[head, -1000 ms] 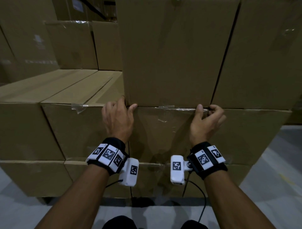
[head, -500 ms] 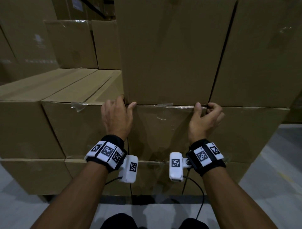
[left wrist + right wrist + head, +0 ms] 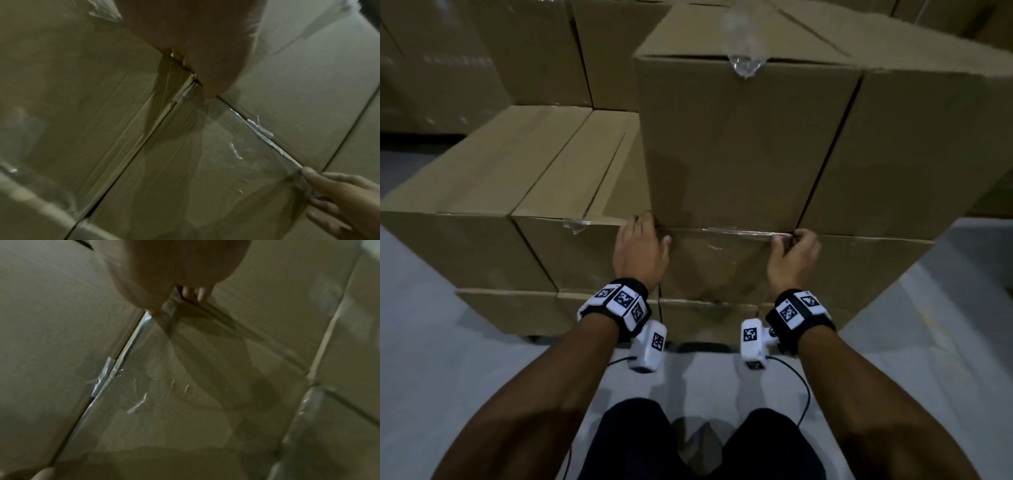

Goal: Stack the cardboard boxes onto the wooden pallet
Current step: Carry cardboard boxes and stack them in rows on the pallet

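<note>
head: top box atop stack, left hand and right hand hooked under its bottom corners | left wrist: fingertips wedged in seam | right wrist: fingers curled under box edge

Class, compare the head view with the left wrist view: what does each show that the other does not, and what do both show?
Only the head view shows the whole upper box, the lower boxes beside it, the grey floor and both wrist bands. Only the left wrist view shows, close up, the left hand with its fingertips at the seam under the upper box, and wrinkled clear tape along that seam. Both show the right hand at the box's lower right corner, and the box beneath.
</note>
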Demonstrator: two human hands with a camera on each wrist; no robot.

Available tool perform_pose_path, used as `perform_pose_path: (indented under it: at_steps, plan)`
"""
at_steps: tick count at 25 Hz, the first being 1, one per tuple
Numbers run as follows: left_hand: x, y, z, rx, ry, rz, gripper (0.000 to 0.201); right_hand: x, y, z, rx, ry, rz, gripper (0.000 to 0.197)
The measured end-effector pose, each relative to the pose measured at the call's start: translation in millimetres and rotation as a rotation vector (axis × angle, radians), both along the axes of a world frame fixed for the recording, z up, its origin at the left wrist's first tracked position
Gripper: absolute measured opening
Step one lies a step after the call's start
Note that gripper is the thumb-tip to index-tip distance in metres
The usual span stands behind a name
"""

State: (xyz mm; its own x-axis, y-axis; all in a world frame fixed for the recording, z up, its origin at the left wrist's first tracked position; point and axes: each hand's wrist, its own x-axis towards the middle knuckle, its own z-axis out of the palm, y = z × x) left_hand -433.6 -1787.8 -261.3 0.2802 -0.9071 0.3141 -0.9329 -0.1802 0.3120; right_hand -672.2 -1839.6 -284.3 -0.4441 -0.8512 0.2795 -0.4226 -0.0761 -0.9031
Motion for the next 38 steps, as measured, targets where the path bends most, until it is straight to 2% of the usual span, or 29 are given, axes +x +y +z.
perform_pose_path:
  at_steps: [3,5,8,12,16,21,31,38]
  plan:
    - [2,19,34,0.336,-0.081,-0.023,0.058,-18,28,49,0.314,0.303,0.125,0.038]
    - [-3,37,69,0.448,-0.144,-0.053,0.057,-29,49,87,0.462,0.501,0.218,0.033]
    - [-24,69,136,0.512,-0.189,-0.123,0.055,-46,83,156,0.655,0.715,0.370,0.040]
    - [-62,114,207,0.528,-0.157,-0.160,0.042,-70,123,231,0.745,0.840,0.494,0.042]
    - [-92,131,237,0.529,-0.186,-0.232,0.041,-91,148,260,0.760,0.821,0.486,0.043]
    - [-124,131,236,0.494,-0.217,-0.381,0.047,-109,179,266,0.794,0.799,0.409,0.048]
    - [-152,133,250,0.394,-0.239,-0.789,0.041,-121,262,274,0.905,0.609,0.057,0.052]
    - [-190,181,243,0.352,-0.253,-1.098,0.044,-134,381,264,1.014,0.421,-0.228,0.052]
